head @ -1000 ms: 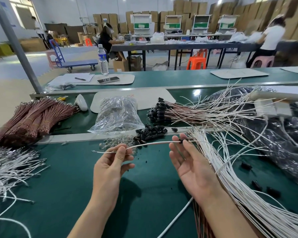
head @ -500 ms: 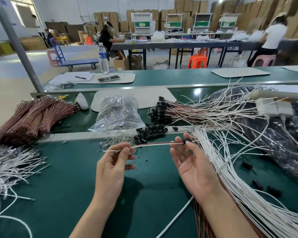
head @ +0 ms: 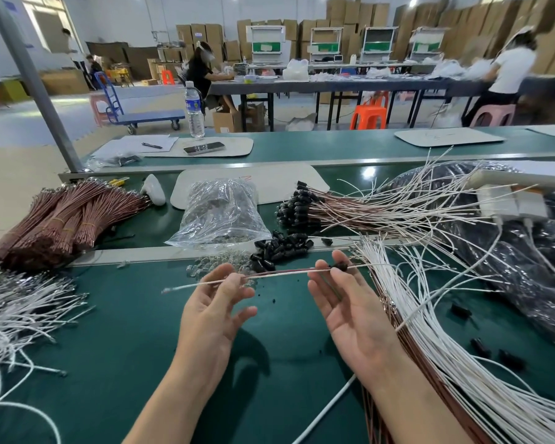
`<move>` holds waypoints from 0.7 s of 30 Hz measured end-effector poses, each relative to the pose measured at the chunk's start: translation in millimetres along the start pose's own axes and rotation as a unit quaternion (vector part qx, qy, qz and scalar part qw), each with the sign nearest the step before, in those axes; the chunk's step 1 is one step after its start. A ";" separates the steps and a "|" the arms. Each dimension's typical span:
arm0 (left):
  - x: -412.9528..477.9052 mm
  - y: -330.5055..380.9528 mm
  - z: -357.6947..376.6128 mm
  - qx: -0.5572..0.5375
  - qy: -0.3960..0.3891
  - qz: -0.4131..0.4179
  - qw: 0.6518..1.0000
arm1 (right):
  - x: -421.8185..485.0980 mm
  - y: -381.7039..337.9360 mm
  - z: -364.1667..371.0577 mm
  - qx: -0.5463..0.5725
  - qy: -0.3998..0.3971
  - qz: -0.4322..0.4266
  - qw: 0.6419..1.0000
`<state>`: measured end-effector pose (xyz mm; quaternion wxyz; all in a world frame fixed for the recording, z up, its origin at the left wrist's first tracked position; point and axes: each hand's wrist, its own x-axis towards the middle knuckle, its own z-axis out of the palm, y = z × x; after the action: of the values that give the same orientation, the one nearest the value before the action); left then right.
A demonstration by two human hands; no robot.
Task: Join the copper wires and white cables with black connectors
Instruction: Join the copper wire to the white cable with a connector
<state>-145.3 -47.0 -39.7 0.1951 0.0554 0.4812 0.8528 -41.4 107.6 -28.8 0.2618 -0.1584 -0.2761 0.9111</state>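
Note:
My left hand [head: 215, 310] pinches a thin copper wire and white cable pair [head: 279, 273] between thumb and forefinger, its lower fingers spread. The pair runs level to a black connector [head: 339, 267], pinched at the fingertips of my right hand [head: 350, 310], whose palm faces up with the other fingers straight. Loose black connectors [head: 281, 246] lie just beyond my hands. Bundled copper wires [head: 61, 219] lie at the far left, and loose white cables [head: 16, 309] at the near left. More white cables [head: 436, 318] fan out under my right wrist.
Joined wires with black connectors [head: 297, 209] are piled behind the loose ones. A clear plastic bag [head: 220, 213], small clear parts [head: 220, 263], a black plastic sheet [head: 526, 270] and a white power strip [head: 510, 200] crowd the green bench [head: 125, 347]. Other people work at the far tables.
The wire pair is stretched straighter between my hands and its free left end sits slightly lower. My left hand's lower fingers have spread apart. My right hand has barely moved.

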 end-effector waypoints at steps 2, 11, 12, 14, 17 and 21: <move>-1.9 1.0 6.7 -0.100 0.008 -0.085 0.991 | -0.2 2.3 1.4 0.000 -0.001 -0.001 1.000; -6.5 -0.4 3.0 -0.306 -0.015 -0.182 0.935 | -2.0 8.9 2.9 -0.005 -0.023 0.000 1.000; -6.6 0.5 3.3 -0.320 -0.021 -0.180 0.930 | -2.3 9.5 3.4 -0.006 -0.024 -0.002 1.000; -6.4 2.7 3.6 -0.336 -0.032 -0.173 0.925 | -2.0 9.7 3.4 -0.001 -0.023 -0.008 1.000; -6.3 3.1 8.8 -0.247 -0.046 -0.135 0.959 | -1.1 9.2 2.5 -0.004 -0.018 -0.010 1.000; -6.7 -8.1 12.3 -0.112 -0.039 -0.095 0.988 | -2.0 15.3 3.3 -0.074 -0.021 -0.017 0.997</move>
<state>-133.4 -36.1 -39.4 0.2988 0.0208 0.3781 0.8760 -47.2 94.2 -34.9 0.2589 -0.1532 -0.3505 0.8869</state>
